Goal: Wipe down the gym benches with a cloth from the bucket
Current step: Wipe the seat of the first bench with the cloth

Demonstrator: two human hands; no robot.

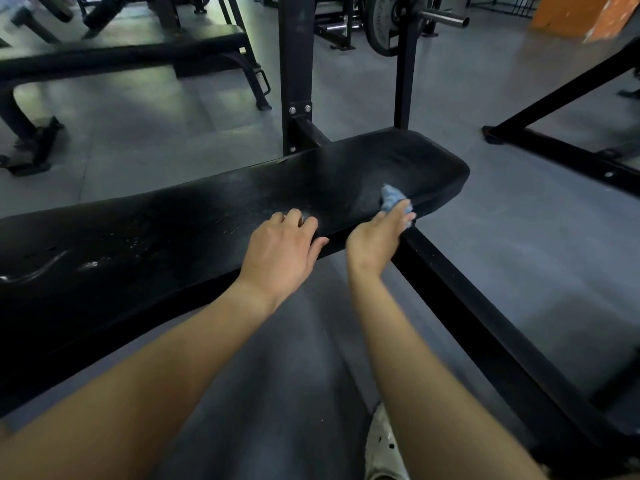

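The right hand [377,237] grips the blue cloth [391,199] at the near edge of the counter [207,216], close to its rounded end. The left hand [282,251] rests loosely bent on that edge, holding nothing. Open floor [519,237] lies beyond the end.

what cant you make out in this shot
Head view:
- Bucket: outside the frame.
- Cloth: mostly hidden by the right hand gripping it.
- Bench: left end cut off by the frame edge.
- Plate lettering: too blurred, partly behind an upright.
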